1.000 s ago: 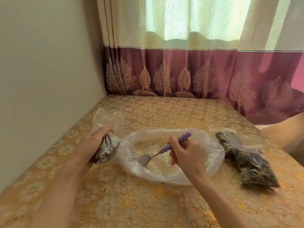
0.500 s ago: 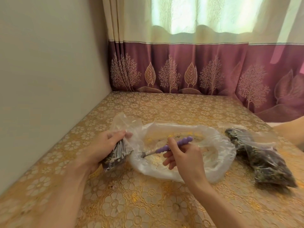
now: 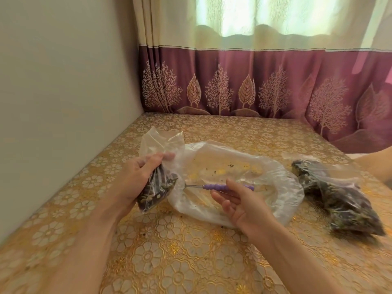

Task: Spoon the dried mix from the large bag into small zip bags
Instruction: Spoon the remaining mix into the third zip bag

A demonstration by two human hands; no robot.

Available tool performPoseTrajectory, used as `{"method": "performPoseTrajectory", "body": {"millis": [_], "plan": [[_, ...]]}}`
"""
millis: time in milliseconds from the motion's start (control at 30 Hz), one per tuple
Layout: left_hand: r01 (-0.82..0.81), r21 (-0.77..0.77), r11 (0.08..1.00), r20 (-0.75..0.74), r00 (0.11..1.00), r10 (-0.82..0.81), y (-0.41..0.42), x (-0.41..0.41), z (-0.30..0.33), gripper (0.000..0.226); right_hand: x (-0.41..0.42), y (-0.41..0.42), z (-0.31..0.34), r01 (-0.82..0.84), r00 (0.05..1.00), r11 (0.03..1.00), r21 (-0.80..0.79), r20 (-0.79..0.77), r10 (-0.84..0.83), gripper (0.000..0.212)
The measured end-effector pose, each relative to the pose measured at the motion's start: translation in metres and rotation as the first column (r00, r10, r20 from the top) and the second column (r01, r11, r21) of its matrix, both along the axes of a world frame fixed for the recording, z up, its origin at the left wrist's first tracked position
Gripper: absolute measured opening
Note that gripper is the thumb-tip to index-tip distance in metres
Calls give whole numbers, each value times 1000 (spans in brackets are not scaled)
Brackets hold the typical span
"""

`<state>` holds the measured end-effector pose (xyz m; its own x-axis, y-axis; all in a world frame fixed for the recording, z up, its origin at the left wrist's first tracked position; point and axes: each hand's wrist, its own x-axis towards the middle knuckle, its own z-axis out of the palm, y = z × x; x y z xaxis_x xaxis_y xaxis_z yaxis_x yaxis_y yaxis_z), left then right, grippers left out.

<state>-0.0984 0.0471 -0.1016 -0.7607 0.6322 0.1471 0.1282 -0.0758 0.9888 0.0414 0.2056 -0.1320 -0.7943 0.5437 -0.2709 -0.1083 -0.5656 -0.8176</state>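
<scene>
Gold flower-patterned cloth covers the table [image 3: 169,251], which runs back to a plain wall on the left and a maroon curtain [image 3: 254,81] printed with pale trees and leaves behind.

At the middle of the table lies the large bag [image 3: 275,172], clear and spread flat with its mouth wide; only a few dark crumbs show inside it. The left hand [image 3: 135,183] is at the large bag's left edge and grips a small zip bag [image 3: 157,187], fingers and thumb curled round its lower part, which is packed with dark dried mix. The loose clear top of this small bag stands up above the fingers and looks open, tilted toward the large bag.

The right hand [image 3: 239,204] hovers over the near side of the large bag, palm turned up, and holds a spoon [image 3: 214,186] by its purple ribbed handle, the thumb over the handle and the fingers loosely extended beneath. The spoon lies about level and points left, its metal end reaching to the small bag; the bowl is hidden behind plastic, so I cannot tell whether it carries anything.

To the right of the large bag, apart from both hands, lie filled bags [image 3: 339,198] of the same dark mix, piled together on the cloth.
</scene>
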Motion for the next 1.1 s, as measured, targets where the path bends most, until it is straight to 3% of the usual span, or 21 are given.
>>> {"method": "performPoseTrajectory", "body": {"millis": [100, 233, 433, 700, 800, 1100], "plan": [[-45, 27, 999, -36, 998, 46, 0, -2, -2, 30, 2, 5, -2, 12, 1000, 999, -37, -7, -13, 49], [-110, 68, 992, -57, 992, 114, -3, -4, -2, 28, 5, 7, -1, 40, 999, 999, 25, -3, -40, 40], [-144, 21, 989, -73, 987, 145, -1, -6, -5, 21, 6, 8, 0, 86, 996, 993, 78, 14, -87, 43], [-261, 44, 964, -100, 959, 264, 4, -8, -11, 17, 14, 14, 11, 267, 963, 896, 354, -69, -260, 37], [-212, -1, 977, -110, 971, 211, 6, -6, -17, 16, 17, 16, 21, 319, 948, 855, 408, -116, -297, 37], [-120, -139, 983, -221, 971, 87, 12, -8, -29, 44, 6, 18, 72, 411, 909, 769, 490, -289, -302, 40]]}}
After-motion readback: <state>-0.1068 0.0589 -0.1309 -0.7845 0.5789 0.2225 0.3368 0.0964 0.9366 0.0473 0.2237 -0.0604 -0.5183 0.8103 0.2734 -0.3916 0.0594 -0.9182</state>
